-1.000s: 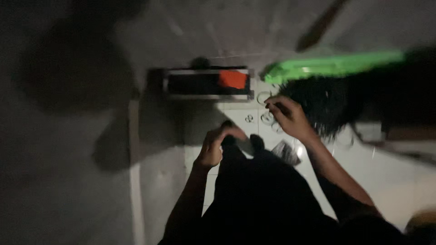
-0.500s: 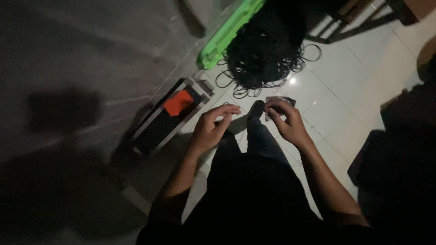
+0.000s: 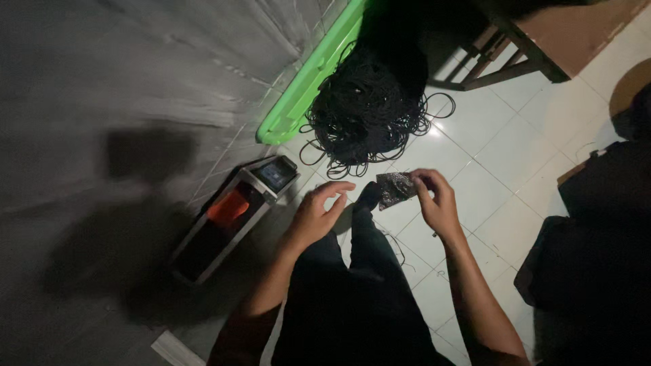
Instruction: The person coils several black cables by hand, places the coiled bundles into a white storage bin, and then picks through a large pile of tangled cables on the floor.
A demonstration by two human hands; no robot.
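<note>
A heap of black cords point(image 3: 369, 102) lay on the white tiled floor point(image 3: 502, 169) beside a green tray point(image 3: 308, 81). Nearer, the right hand point(image 3: 434, 203) pinched a small dark packet point(image 3: 395, 188); the left hand point(image 3: 319, 217) hovered open, just apart.

Left hand point(image 3: 317, 215) loosely open; right hand point(image 3: 434, 201) pinching.

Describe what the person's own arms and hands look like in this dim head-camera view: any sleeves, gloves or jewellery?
Both forearms are bare up to the bottom frame edge. The left hand and right hand wear no gloves. No ring, watch or bracelet shows, though the light is too low to be sure. No sleeve edge is clear; dark trousers lie between the arms.
</note>
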